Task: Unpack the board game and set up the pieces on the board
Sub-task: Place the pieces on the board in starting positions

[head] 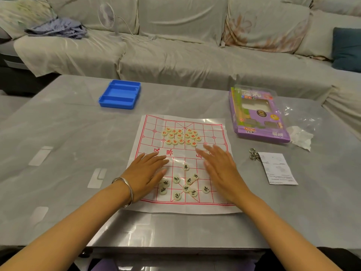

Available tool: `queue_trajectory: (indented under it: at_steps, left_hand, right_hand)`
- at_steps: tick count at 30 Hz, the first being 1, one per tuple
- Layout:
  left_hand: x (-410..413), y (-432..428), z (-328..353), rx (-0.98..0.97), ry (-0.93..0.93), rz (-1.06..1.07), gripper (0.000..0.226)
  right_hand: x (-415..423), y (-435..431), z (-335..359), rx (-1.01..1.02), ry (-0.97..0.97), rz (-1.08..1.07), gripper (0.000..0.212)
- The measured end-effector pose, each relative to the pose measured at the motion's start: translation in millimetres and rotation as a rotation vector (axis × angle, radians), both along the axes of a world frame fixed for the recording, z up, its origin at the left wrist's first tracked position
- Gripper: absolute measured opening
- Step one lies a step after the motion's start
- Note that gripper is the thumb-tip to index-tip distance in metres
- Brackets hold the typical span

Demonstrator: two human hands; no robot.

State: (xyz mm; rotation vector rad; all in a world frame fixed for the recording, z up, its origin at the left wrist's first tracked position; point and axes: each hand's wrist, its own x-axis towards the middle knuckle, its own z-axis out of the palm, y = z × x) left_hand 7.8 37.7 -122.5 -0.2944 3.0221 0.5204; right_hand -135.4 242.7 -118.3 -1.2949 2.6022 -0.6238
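1. One cloth-draped sofa [175, 55] fills the far side. Both its ends run out of view, and a pale fan [106, 15] on it is hard to make out against the cover.
2. The grey worktop [68, 133] is cut off at left and right. Broad bare stretches lie left of the board and along the near edge.
3. The board [214, 130], a creased glossy sheet with a red grid, lies mid-worktop. Glare washes out lines at its far right corner.
4. The purple game box [259, 132] lies far right of the board beside crumpled clear wrap [300, 122]. Its print is too small to read.
5. The open blue case [120, 94] sits far left, well apart from the board.
6. The left hand [148, 171] is flat with straight fingers over the board's near left. It holds nothing and hides part of the grid.
7. The right hand [220, 169] is spread wide over the board's right side and holds nothing. Its fingertips are blurred, and whether either hand touches the sheet cannot be told.
8. A leaflet [277, 169] lies right of the board, well apart.
9. The red-marked pieces [180, 136] cluster on the far half. The black-marked pieces [185, 184] lie scattered on the near half between the hands.
10. Metal rings [253, 154] touch the leaflet's far left corner.
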Motion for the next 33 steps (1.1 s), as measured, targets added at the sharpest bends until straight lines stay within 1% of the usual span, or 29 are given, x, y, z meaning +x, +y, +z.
queue_trajectory:
  at_steps: [2, 4, 5, 8, 9, 11, 14, 16, 20, 22, 27, 31, 33]
  left_hand:
    - [3, -2, 2, 0.016, 0.011, 0.010, 0.116]
    - [7, -3, 2, 0.047, 0.015, 0.010, 0.116]
    - [10, -3, 2, 0.057, 0.014, 0.001, 0.115]
    - [20, -3, 0, 0.019, -0.009, -0.046, 0.112]
    - [24, -3, -1, 0.000, -0.018, -0.058, 0.110]
    - [30, -4, -4, 0.000, -0.017, -0.060, 0.107]
    - [37, -8, -7, 0.000, -0.022, -0.050, 0.107]
    - [39, -10, -7, -0.014, -0.031, -0.048, 0.105]
    - [42, -8, -4, 0.023, -0.053, -0.048, 0.106]
    - [44, -6, -6, -0.020, -0.097, -0.072, 0.105]
    - [49, -10, -7, -0.125, -0.130, -0.099, 0.096]
    - [58, -17, -3, -0.075, -0.088, -0.073, 0.100]
    - [59, -14, -2, -0.063, -0.049, -0.077, 0.099]
  right_hand:
    - [-7, 10, 6, -0.093, -0.048, -0.066, 0.041]
    - [-6, 18, 6, -0.069, -0.071, -0.041, 0.042]
    - [-1, 20, 4, -0.031, -0.075, 0.011, 0.046]
    - [17, 23, -6, 0.063, -0.063, 0.181, 0.073]
    - [21, 23, -9, 0.090, -0.059, 0.211, 0.076]
    - [27, 21, -11, 0.132, -0.043, 0.254, 0.075]
    - [33, 15, -9, 0.186, -0.024, 0.294, 0.066]
    - [37, 11, -7, 0.196, -0.028, 0.306, 0.062]
    - [47, 3, -8, 0.197, -0.019, 0.358, 0.054]
    - [51, -1, -11, 0.196, -0.007, 0.379, 0.049]
    - [54, -7, -11, 0.191, 0.002, 0.383, 0.048]
    - [51, -11, -12, 0.185, 0.000, 0.342, 0.053]
    - [50, -17, -9, 0.169, -0.023, 0.300, 0.050]
